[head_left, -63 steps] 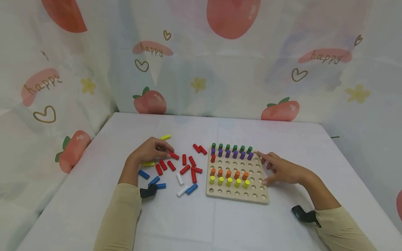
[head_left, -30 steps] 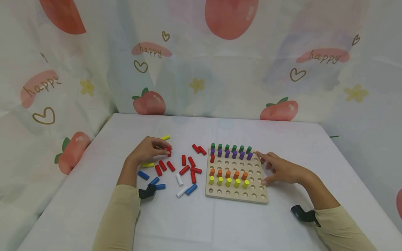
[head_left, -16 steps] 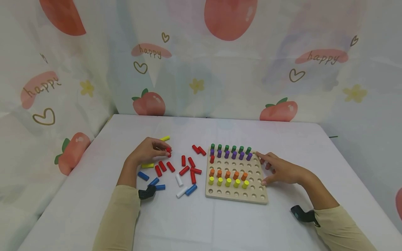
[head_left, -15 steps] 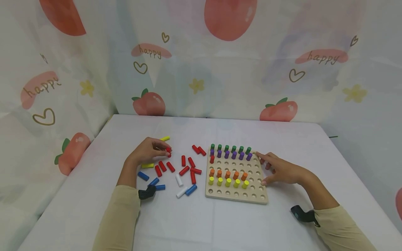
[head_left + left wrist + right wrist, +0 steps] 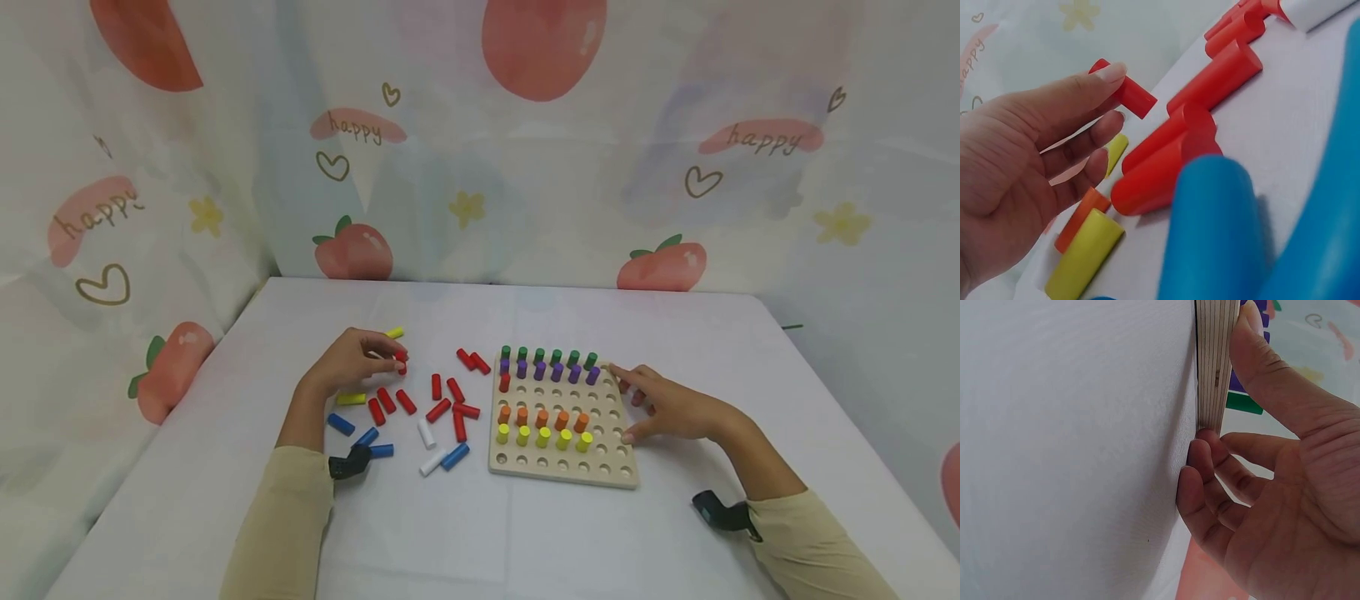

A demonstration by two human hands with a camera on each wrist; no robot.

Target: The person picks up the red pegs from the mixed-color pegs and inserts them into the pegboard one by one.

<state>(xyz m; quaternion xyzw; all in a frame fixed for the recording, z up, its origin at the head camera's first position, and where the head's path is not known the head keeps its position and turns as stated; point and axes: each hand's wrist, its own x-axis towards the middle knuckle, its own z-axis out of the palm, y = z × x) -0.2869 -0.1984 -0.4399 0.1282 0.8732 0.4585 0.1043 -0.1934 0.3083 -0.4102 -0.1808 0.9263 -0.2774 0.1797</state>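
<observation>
My left hand point(image 5: 358, 357) pinches a red peg point(image 5: 1138, 97) between thumb and forefinger, its lower end sticking out past the fingertips. Its other fingers are loosely bent above the white tabletop. Several red pegs point(image 5: 406, 402) lie just to the right of this hand. A wooden pegboard point(image 5: 563, 471) stands right of the loose pegs, with rows of green, purple, orange and yellow pegs and one red peg point(image 5: 505, 382) at the left of its row. My right hand point(image 5: 670, 405) rests along the board's right edge, thumb and forefinger spread against it, the other fingers on the table.
Yellow pegs point(image 5: 351, 399) lie beside the left wrist, with an orange peg point(image 5: 1083, 219) near one of them. Blue pegs point(image 5: 341, 424) and white pegs point(image 5: 426, 433) are scattered nearer the front. A printed cloth point(image 5: 465, 150) hangs behind the table.
Two seconds ago the red peg lay slanted under the left fingertips; since then it has been drawn back and tipped more upright in the pinch. The right hand and board keep their places.
</observation>
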